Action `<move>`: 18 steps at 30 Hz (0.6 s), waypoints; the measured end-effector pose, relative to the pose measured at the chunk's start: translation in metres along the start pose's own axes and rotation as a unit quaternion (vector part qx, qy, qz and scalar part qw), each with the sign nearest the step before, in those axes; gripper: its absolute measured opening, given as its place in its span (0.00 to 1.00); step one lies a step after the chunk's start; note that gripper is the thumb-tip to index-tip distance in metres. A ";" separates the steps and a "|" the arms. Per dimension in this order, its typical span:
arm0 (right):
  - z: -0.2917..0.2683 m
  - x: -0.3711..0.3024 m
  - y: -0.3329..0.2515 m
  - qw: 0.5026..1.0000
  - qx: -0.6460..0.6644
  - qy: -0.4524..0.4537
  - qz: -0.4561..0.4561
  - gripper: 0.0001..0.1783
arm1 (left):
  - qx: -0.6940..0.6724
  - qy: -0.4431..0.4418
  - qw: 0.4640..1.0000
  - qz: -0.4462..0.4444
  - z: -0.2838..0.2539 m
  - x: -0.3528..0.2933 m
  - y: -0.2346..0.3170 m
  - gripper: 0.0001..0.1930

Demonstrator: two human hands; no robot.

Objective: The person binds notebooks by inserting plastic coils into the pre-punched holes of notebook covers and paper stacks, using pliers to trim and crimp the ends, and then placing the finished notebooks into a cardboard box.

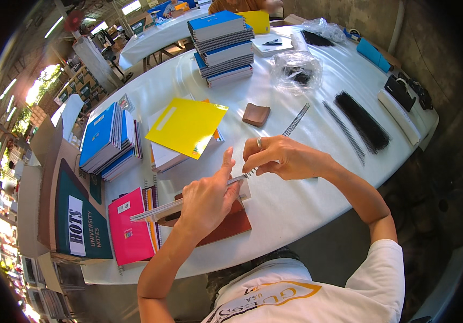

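My left hand [205, 207] is closed around an unbound notebook [153, 213], held edge-on with its spine edge up and its thumb raised along the top. A dark spiral binding coil [296, 119] is pinched in the fingers of my right hand [292, 158]. One end of this coil meets the notebook's far corner, while its free length sticks out beyond my fingers, away from me. Underneath the notebook lies a reddish-brown board [237, 225]. A brown block [256, 114] sits beyond my hands. To the right are a loose coil [344, 132] and a bundle of black coils [362, 123].
Left stand blue-covered notebooks [99, 134], a yellow cover [188, 129] on a paper stack, pink notebooks [126, 223] and a cardboard box [81, 215]. A tall notebook stack [223, 48] and plastic-wrapped coils [299, 75] are farther back. Another person [242, 5] is across the table.
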State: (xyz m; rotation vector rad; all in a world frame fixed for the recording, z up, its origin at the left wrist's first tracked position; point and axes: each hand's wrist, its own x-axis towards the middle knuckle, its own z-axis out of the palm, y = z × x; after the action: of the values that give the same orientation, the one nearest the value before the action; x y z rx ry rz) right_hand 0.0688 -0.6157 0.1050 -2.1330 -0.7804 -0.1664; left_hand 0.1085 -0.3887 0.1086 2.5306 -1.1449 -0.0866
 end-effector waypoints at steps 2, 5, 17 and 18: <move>0.003 -0.003 0.001 1.000 0.020 0.016 0.012 0.15 | -0.012 0.009 1.000 -0.012 -0.002 0.001 0.002 0.34; 0.006 -0.005 0.001 0.999 -0.013 0.011 0.028 0.16 | -0.013 0.003 0.999 -0.035 -0.005 0.002 0.005 0.30; 0.004 -0.001 0.009 0.999 0.029 -0.013 -0.018 0.15 | 0.009 0.048 0.999 -0.004 -0.001 0.000 0.008 0.25; 0.003 -0.001 0.013 0.999 0.021 -0.027 -0.014 0.14 | 0.013 0.046 0.999 -0.007 -0.002 0.000 0.008 0.24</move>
State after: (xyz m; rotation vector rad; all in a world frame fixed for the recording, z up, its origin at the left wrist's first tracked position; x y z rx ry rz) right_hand 0.0753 -0.6194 0.0942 -2.0950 -0.8380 -0.1052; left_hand 0.1031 -0.3936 0.1134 2.5379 -1.0993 0.0399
